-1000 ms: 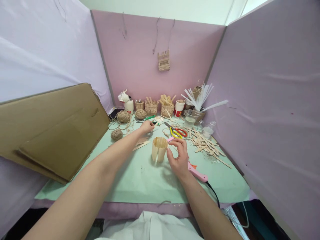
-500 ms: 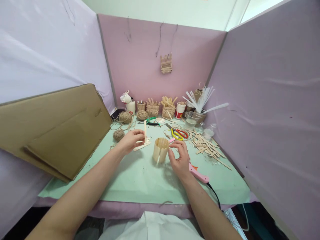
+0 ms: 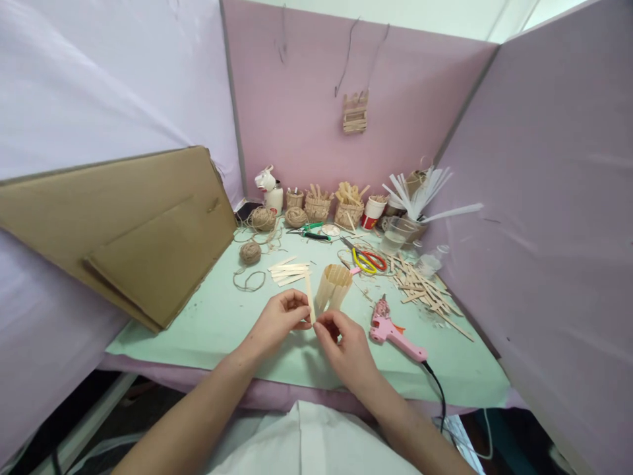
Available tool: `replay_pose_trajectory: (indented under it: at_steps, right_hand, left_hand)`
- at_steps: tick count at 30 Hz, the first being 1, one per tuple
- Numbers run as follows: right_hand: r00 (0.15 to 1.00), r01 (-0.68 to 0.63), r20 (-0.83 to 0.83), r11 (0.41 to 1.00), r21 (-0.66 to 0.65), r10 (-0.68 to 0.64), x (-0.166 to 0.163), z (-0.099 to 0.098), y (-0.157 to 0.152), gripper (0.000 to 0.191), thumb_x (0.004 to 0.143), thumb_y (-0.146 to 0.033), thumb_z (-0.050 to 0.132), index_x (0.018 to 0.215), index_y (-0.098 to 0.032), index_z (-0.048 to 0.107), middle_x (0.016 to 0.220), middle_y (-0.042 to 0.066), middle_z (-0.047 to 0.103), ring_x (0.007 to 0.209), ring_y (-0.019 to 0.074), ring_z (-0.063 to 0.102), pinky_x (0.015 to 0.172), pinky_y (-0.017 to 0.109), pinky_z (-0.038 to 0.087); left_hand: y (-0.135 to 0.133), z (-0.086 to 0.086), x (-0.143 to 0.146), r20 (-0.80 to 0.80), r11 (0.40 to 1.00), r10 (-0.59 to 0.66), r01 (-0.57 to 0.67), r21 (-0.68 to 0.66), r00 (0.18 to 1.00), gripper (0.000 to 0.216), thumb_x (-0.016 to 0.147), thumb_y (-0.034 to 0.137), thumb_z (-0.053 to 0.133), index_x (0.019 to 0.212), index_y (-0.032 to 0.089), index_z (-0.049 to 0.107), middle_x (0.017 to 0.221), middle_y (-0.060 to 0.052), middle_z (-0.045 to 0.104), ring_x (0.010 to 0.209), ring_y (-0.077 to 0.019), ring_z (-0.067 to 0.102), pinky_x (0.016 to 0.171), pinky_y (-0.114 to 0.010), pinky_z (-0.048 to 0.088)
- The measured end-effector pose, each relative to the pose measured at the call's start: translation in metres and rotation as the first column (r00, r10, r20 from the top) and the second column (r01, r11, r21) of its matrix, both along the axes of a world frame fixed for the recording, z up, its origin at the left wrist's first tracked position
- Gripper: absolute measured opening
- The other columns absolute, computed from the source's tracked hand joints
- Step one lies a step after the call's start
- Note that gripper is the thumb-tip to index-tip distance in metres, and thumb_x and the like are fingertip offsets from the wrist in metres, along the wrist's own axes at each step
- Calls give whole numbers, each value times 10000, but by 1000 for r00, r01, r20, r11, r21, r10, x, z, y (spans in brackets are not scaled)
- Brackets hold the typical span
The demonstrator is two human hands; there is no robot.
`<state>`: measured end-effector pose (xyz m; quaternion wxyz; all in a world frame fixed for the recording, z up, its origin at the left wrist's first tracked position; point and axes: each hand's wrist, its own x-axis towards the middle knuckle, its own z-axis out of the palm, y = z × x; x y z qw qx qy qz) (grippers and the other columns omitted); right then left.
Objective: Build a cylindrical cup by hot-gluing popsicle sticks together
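Note:
My left hand point(image 3: 279, 321) and my right hand point(image 3: 345, 345) meet near the front of the green mat point(image 3: 222, 316), both pinching the lower end of one thin wooden stick point(image 3: 309, 297) that stands nearly upright between them. Just behind the stick stands a small open cylinder of glued wooden sticks point(image 3: 333, 287). A few flat sticks point(image 3: 289, 271) lie on the mat behind my left hand. A pink glue gun point(image 3: 395, 332) lies right of my right hand, its black cord running off the front edge.
Cardboard sheets point(image 3: 123, 224) lean at the left. Twine balls point(image 3: 250, 252), stick baskets point(image 3: 346, 212), cups, green pliers point(image 3: 309, 231) and yellow-red scissors point(image 3: 366, 260) sit at the back. A heap of loose sticks point(image 3: 425, 290) lies at the right. Pink walls enclose the table.
My left hand drew back from the far side of the mat with a stick. My right hand left the stick cylinder and joined it on the stick near the front edge.

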<state>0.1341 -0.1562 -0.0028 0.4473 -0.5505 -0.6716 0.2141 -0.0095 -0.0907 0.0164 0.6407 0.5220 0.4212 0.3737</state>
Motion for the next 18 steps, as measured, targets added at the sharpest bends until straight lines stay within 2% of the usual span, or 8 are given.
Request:
replay_pose_trajectory:
  at_steps: [2,4,8,12,14,18]
  right_hand:
    - [999,32,-8,999,-4,-32,4,-1,2,117,897,-274,532,848,-187,592,739,-1,623,634,120,553,588,236,429]
    - [997,74,-31,996,45,-73,12,1,2,108,888,-287,556,910,-187,588,769,7,631,654,126,567,594,238,449]
    - [997,64,-61,986,156,-55,29,12,-2,92,894,-261,565,964,-205,585,816,12,638,687,131,585,623,248,479]
    - [998,5,58,976,219,-18,37,19,-2,99,918,-231,534,845,-213,598,759,4,632,659,130,565,606,250,451]
    - [994,21,96,969,246,-46,39,20,3,109,919,-227,533,832,-212,596,750,2,632,658,131,561,609,250,443]
    - [982,86,140,962,258,-125,41,14,20,109,920,-232,535,839,-210,605,763,4,654,692,143,582,651,263,446]
  left_hand:
    - [-5,-6,1,-53,996,-7,12,89,999,111,675,225,618,766,168,587,685,17,594,643,-111,562,649,-248,494]
    - [-13,-11,4,-145,972,-13,47,231,989,63,703,219,591,754,183,600,716,6,612,686,-133,579,667,-260,484]
    - [-26,-19,12,-316,870,-9,163,465,949,83,762,210,539,758,227,620,766,-1,649,754,-164,605,738,-291,489]
    - [-27,-27,18,-359,831,-7,205,518,933,95,792,211,529,794,242,619,818,-11,666,799,-177,620,787,-306,499]
    - [-23,-30,14,-369,838,3,199,508,929,149,792,230,567,927,242,630,944,-27,676,877,-186,629,837,-316,500]
    - [-4,-25,-4,-419,866,58,163,473,906,422,786,294,626,1198,230,559,1184,-76,627,1033,-222,618,914,-355,490]
